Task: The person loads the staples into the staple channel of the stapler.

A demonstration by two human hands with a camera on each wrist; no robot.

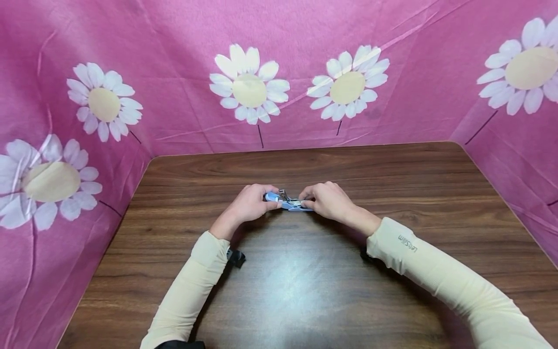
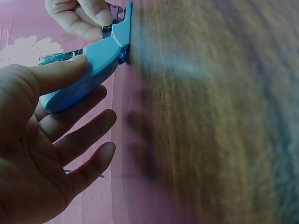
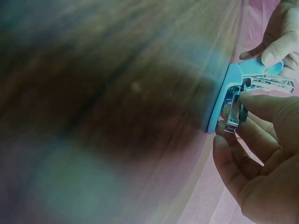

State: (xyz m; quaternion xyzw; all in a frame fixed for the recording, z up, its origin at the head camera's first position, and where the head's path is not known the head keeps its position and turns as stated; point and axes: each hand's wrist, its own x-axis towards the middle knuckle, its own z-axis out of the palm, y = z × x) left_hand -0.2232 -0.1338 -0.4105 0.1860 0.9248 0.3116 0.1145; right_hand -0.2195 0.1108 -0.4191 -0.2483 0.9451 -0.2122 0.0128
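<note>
A light blue stapler [image 1: 285, 205] is swung wide open over the far middle of the table. My left hand [image 1: 250, 202] pinches its rounded blue cover [image 2: 84, 77] between thumb and index finger, with the other fingers spread below. On the opposite side, my right hand [image 1: 331, 199] pinches the metal staple channel [image 3: 232, 116] close to the hinge, thumb on one side and fingers on the other. The flat blue base [image 3: 218, 105] stands along the tabletop in the right wrist view. Another shiny metal strip [image 3: 275, 84] sticks out from under the raised cover.
The brown wood-grain table [image 1: 287, 291] spreads around both hands. Behind it and at the sides hangs a pink cloth [image 1: 296, 29] with large white daisies. A black strap [image 1: 237, 258] sticks out from the left cuff.
</note>
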